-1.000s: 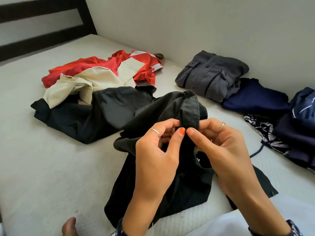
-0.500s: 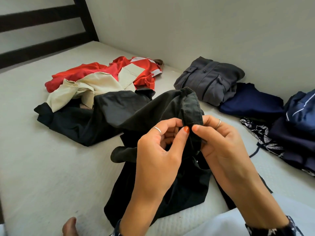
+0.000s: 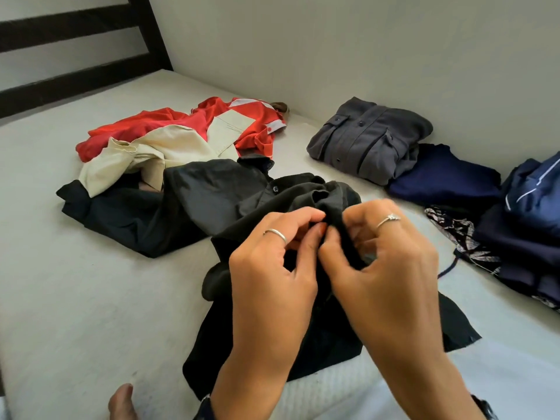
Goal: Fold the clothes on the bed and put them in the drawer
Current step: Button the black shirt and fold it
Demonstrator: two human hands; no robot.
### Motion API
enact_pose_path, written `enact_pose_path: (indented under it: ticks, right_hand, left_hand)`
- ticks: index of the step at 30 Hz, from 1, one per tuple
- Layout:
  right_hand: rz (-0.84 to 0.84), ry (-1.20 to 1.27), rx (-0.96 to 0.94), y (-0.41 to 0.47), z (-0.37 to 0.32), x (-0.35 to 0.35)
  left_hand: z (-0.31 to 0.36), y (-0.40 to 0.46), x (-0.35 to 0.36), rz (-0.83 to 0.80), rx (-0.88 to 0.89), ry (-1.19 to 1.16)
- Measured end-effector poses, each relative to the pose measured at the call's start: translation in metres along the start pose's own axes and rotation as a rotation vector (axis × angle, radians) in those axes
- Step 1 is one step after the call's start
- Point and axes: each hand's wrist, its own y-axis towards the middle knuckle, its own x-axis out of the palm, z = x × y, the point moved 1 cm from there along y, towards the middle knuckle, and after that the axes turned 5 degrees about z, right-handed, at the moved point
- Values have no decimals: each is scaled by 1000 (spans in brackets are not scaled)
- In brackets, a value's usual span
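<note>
A dark charcoal button shirt [image 3: 230, 201] lies crumpled in the middle of the white bed [image 3: 91, 298], its lower part spread toward me. My left hand [image 3: 272, 268] and my right hand [image 3: 385, 262] meet over it and both pinch a narrow band of its fabric between thumb and fingers. Behind it lies an unfolded heap: a cream garment [image 3: 157, 153], a red garment [image 3: 242, 116] and a black one [image 3: 121, 219]. No drawer is in view.
Folded clothes line the wall at right: a grey shirt [image 3: 366, 140], a navy piece [image 3: 445, 177], a blue stack [image 3: 533, 207] and a patterned fabric [image 3: 457, 234]. A dark headboard [image 3: 81, 56] stands at the back left. A bare foot [image 3: 121, 401] rests at the bottom edge.
Both hands have lowered the pinched band of the shirt toward the bed and turned inward over it. The raised fold of fabric has sunk.
</note>
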Motion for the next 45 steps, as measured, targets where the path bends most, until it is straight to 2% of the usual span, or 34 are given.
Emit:
enact_pose_path:
  ticks: [4, 12, 22, 29, 33, 41, 45]
  right_hand:
    - [-49, 163, 107, -3, 0, -4]
    - [-70, 167, 110, -2, 7, -1]
    - [-134, 342, 173, -7, 6, 2]
    - [-199, 486, 416, -3, 13, 0]
    - [-258, 538, 480, -3, 14, 2]
    - [-280, 465, 487, -5, 17, 4]
    - [-231, 305, 351, -8, 18, 6]
  left_hand:
    - [-1, -5, 0, 1, -53, -16]
    - [0, -7, 3, -51, -326, -260]
    - [-7, -4, 7, 5, -485, -383]
    - [-9, -5, 7, -29, -574, -443]
    - [-12, -8, 6, -56, -601, -407]
    - [-8, -10, 4, -106, -578, -326]
    - [-3, -11, 6, -148, -608, -346]
